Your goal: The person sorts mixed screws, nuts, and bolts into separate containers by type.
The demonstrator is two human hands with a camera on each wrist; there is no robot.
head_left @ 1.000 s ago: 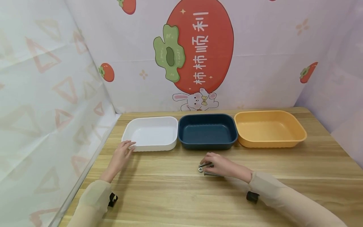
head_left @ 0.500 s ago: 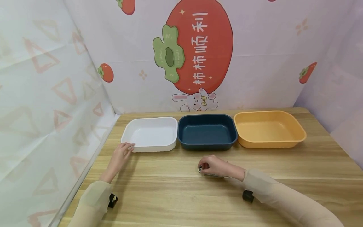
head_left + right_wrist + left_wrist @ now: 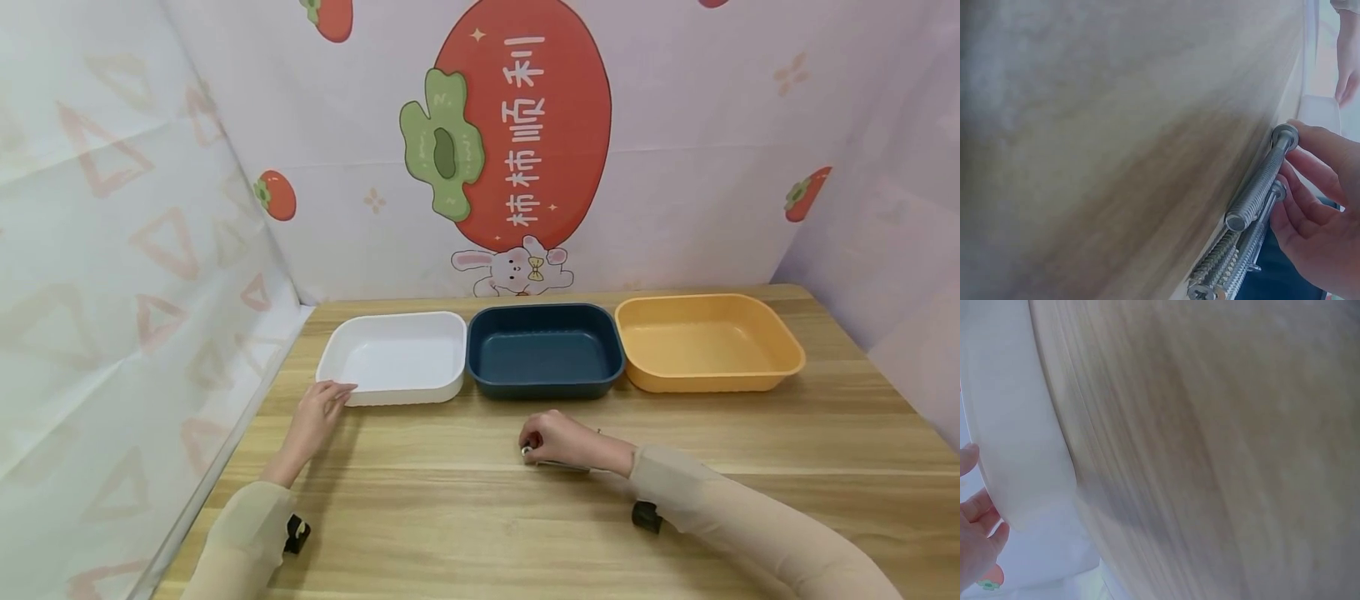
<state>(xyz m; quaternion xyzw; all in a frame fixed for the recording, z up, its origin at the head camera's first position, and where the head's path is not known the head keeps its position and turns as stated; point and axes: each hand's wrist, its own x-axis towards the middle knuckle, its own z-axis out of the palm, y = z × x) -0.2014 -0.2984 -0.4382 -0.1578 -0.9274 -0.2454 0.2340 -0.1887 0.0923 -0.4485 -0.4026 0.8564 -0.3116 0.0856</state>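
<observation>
My left hand (image 3: 311, 423) rests with relaxed fingers at the front left corner of the white tray (image 3: 405, 395); its fingertips touch the rim in the left wrist view. On the wooden table in front of the dark blue tray (image 3: 547, 389), my right hand (image 3: 564, 439) has its fingers curled. Its thumb and a finger pinch a silver bolt (image 3: 1257, 187) by the round head in the right wrist view. A second bolt (image 3: 1266, 215) lies close beside it under the other fingers. Several metal screws (image 3: 1213, 265) lie beside these; the hand largely hides them in the head view.
The white and dark blue trays stand in a row with an orange tray (image 3: 708, 383) at the table's back. A white patterned cloth (image 3: 337, 233) hangs behind them and along the left side. Wooden tabletop (image 3: 450, 517) stretches in front.
My right hand has lowered over the metal pieces, and its fingers have curled around a bolt head. Less of the hardware shows now. My left hand stays at the white tray's corner.
</observation>
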